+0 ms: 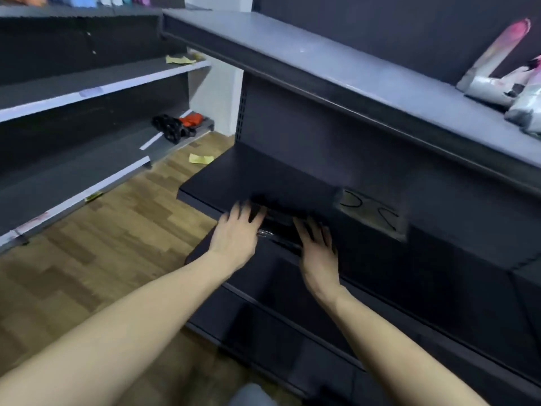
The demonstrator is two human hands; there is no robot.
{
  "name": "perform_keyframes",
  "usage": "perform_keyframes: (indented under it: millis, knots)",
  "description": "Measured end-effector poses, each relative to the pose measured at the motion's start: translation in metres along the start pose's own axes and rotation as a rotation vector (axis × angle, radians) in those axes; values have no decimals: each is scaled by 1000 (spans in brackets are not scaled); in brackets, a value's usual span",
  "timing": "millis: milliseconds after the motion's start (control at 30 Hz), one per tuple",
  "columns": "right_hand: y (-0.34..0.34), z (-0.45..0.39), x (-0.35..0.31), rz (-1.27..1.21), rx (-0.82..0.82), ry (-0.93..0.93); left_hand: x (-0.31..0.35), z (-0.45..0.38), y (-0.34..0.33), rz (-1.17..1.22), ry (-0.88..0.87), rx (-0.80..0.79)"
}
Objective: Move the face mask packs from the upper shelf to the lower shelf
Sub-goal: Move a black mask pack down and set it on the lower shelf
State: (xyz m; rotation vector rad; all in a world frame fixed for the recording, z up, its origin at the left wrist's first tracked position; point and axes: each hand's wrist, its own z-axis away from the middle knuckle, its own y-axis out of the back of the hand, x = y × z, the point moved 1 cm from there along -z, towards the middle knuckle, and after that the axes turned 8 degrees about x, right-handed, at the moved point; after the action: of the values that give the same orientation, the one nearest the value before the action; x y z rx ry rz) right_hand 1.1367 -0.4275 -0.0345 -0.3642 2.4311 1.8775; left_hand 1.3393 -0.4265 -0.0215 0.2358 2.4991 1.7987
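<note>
Fingers (246,210) of both the left hand (237,232) and right hand (317,244) lie straight and released on a dark pack (278,215) at the lower shelf (234,177) edge. Another mask pack (371,213) lies just right of it, while pale packs (497,71) lean on the upper shelf (336,60).

There is one view, from a camera worn on the person's head. It looks forward and down, close to the front edge of the dark metal lower shelf (257,177). The grey upper shelf (336,68) runs across the top right corner, with brown wood floor (111,259) at left.
</note>
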Motion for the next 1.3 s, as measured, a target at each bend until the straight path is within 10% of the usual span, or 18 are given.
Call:
perform_keyframes:
  millis: [433, 667, 1300]
  knots:
    - [-45, -98, 7, -170, 12, -94, -23, -104, -75, 329, -63, -127]
    - [-62, -138, 20, -121, 14, -34, -39, -155, -98, 470, -123, 67]
    - [-74, -183, 35, 49, 206, -211, -35, -207, -129, 385, -107, 116]
